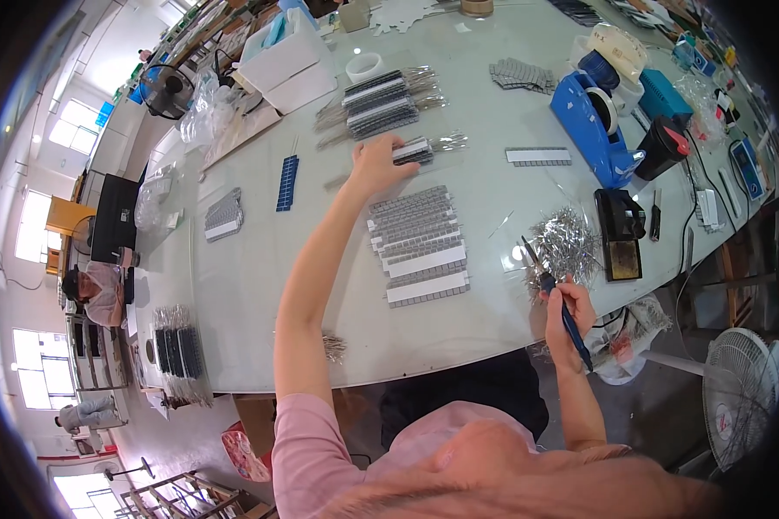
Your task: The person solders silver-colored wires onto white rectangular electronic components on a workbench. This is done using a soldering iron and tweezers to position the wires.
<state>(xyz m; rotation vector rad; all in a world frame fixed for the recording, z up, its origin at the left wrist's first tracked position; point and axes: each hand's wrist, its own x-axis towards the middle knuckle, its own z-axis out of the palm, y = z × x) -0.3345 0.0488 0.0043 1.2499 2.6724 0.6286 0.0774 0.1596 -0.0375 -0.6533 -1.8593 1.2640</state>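
Observation:
My left hand [377, 164] reaches to the middle of the table, its thumb and fingers closed about a small stack of grey strips [414, 152] with thin wires sticking out at the ends. Just beyond it lies a larger pile of wired strips [379, 105]. Nearer to me rests a row of grey segmented strips [417, 246], some with white bands. In my right hand [569, 311] is a soldering iron [572, 330] with a dark blue handle, its tip pointing up and left beside a heap of loose silvery wires [564, 242].
A black soldering stand [619, 233] sits right of the wires. Behind it are a blue tape dispenser [590, 138] and a black cup [662, 149]. A single strip [538, 156], a blue strip [287, 183] and a white foam box [287, 65] lie around. A fan [740, 398] stands at right.

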